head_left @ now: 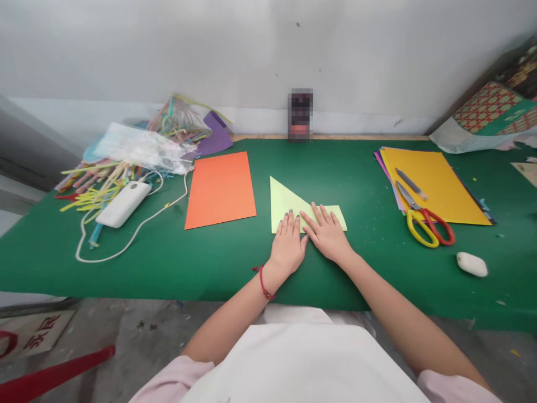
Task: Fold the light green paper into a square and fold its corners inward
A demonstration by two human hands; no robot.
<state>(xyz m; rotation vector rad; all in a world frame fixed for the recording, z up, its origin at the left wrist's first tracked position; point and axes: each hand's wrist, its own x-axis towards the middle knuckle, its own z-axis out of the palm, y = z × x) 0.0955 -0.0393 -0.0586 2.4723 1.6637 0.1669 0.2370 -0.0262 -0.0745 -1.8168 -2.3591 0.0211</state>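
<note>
Landmark = pale yellow-green folded paper sheet, lying flat mid-width on the long green-covered table. Its left part rises to a tall pointed corner on the far side; its right part is a low, roughly rectangular strip. Left hand, red cord bracelet on that wrist: flat, palm down, fingers straight, fingertips on the near edge area of the sheet's left part. Right hand: also flat, fingers spread, lying across the strip and angled toward the left hand. Neither is curled around anything; both just bear on the paper, hands close together at its near edge. Left of the sheet, well apart: flat bright orange rectangular paper. Further left: white rounded power bank, with a thin white cable looping on its near side. Far left and beyond the sheet: pile of multicoloured thin strips, clear crinkled plastic bag on top, purple paper offcut beside it. Right of the sheet, well apart: stack of coloured papers, golden-yellow on top. On that stack: grey slim cutter-like tool, next to metal scissors with one yellow and one red handle, handles overhanging onto the table. Further right and nearer than the sheet: small white rounded case-like object.
</note>
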